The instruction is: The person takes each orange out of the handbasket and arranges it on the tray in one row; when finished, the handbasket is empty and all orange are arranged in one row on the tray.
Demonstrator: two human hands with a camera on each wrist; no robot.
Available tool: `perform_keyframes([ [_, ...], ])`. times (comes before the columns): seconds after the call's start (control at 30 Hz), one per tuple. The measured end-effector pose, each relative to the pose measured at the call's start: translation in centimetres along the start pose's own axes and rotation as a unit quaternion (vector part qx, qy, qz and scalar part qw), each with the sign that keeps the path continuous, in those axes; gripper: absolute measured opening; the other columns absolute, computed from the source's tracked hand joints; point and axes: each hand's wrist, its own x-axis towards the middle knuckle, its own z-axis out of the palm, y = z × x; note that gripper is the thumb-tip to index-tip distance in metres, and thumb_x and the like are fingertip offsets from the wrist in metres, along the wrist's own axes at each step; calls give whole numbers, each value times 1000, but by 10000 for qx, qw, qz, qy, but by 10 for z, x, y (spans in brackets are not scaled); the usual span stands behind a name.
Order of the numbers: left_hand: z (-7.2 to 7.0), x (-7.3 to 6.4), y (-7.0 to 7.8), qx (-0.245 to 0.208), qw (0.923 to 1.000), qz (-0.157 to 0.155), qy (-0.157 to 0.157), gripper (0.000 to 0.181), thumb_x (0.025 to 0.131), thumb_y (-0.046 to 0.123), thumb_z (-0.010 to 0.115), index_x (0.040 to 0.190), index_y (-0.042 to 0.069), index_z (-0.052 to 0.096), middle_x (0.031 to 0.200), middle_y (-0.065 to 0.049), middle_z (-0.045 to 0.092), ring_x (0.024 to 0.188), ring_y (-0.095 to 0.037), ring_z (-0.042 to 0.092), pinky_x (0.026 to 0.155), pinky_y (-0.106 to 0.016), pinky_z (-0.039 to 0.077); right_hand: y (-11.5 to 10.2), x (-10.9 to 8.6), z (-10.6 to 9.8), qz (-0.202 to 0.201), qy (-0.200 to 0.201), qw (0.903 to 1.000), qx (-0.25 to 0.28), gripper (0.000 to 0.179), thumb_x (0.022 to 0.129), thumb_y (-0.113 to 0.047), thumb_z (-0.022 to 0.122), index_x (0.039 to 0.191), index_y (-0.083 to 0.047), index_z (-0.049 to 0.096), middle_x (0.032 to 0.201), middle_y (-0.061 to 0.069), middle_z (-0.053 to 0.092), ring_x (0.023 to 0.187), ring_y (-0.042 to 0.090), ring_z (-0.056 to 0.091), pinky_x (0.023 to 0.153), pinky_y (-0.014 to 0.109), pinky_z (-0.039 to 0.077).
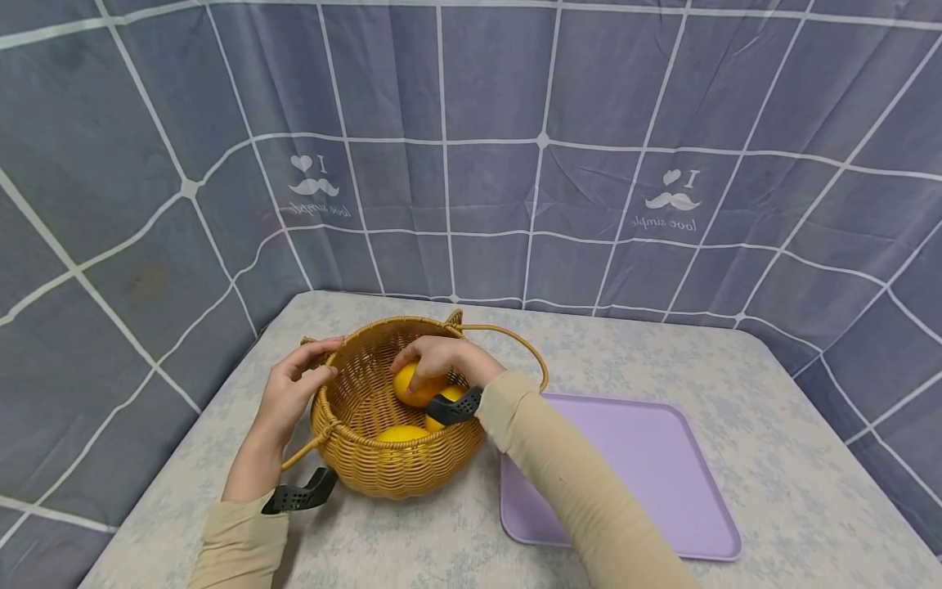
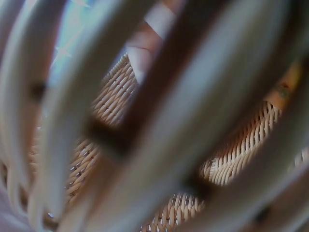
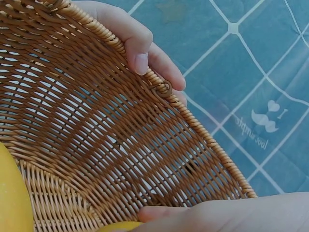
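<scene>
A round woven wicker basket [image 1: 397, 470] stands on the table, with several pieces of fruit inside. My left hand [image 1: 287, 397] grips its left rim, thumb on the inner side, as the right wrist view also shows. My right hand [image 1: 440, 357] reaches over the right side into the basket, fingers and thumb curled round an orange [image 1: 414, 388]. Below that hand lies one yellow fruit [image 1: 436, 424], and another yellow fruit [image 1: 401, 434] rests near the front wall. In the left wrist view, blurred wicker strands [image 2: 203, 96] cover most of the picture.
A flat lilac tray [image 1: 633, 458] lies right of the basket, partly under my right forearm. The basket's thin handle [image 1: 531, 348] leans out to the right above the table. A grey-blue checked curtain [image 1: 486, 188] hangs behind the table [image 1: 383, 544] and along its sides.
</scene>
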Motion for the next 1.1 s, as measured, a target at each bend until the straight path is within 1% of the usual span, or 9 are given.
perform_keyframes([
  [0.07, 0, 0, 0, 18, 10000, -26, 8, 34, 94, 5, 54, 127, -3, 54, 126, 9, 53, 114, -7, 45, 85, -15, 42, 0, -1, 1, 122, -62, 9999, 80, 49, 80, 1, 68, 127, -11, 61, 129, 4, 50, 102, 16, 49, 80, 25, 45],
  [0.13, 0, 0, 0, 24, 10000, -46, 20, 34, 94, 5, 54, 127, -3, 54, 125, 10, 53, 113, -7, 45, 85, -15, 42, -1, -1, 1, 179, -69, 9998, 104, 51, 79, 4, 68, 127, -12, 61, 131, 4, 49, 101, 15, 48, 79, 24, 44],
  [0.23, 0, 0, 0, 29, 10000, -42, 30, 34, 94, 5, 54, 126, -4, 54, 124, 11, 54, 113, -7, 45, 85, -15, 42, -1, -2, 1, 256, -81, 9996, 111, 55, 78, 5, 67, 128, -15, 60, 132, 5, 48, 101, 15, 47, 78, 24, 43],
  [0.33, 0, 0, 1, 20, 10000, -35, 31, 34, 94, 4, 53, 126, -4, 54, 124, 11, 54, 113, -7, 45, 85, -15, 42, 0, -1, 1, 248, -130, 9996, 48, 57, 77, 5, 68, 129, -17, 59, 132, 5, 47, 100, 16, 47, 77, 24, 43],
  [0.53, 1, 0, 1, 39, 9999, -104, 38, 34, 94, 5, 54, 127, -3, 54, 125, 10, 53, 113, -7, 45, 85, -16, 42, 0, 0, 0, 123, -309, 9992, -212, 64, 78, -3, 71, 136, -20, 52, 136, 6, 42, 103, 17, 45, 79, 26, 43],
  [0.6, 1, 0, 1, 50, 9999, -121, 45, 34, 94, 5, 54, 127, -3, 54, 125, 10, 53, 113, -7, 45, 85, -15, 42, 0, 0, 0, 83, -399, 9990, -195, 65, 78, -5, 73, 137, -21, 50, 135, 5, 42, 103, 17, 46, 79, 26, 43],
  [0.73, 1, 1, 2, 43, 9999, -136, 55, 34, 93, 4, 53, 127, -3, 54, 125, 10, 53, 113, -7, 46, 84, -15, 43, 1, 1, 0, -56, -537, 9984, -147, 63, 79, -6, 73, 136, -20, 51, 132, 4, 45, 103, 16, 47, 80, 25, 43],
  [1.1, 1, 0, 3, 12, 9999, -144, 35, 35, 93, 4, 54, 128, -3, 54, 125, 10, 53, 113, -8, 45, 84, -15, 42, 1, 1, 0, -309, -631, 9970, -316, 62, 76, -5, 74, 133, -19, 53, 128, 4, 47, 104, 15, 46, 83, 25, 41],
])
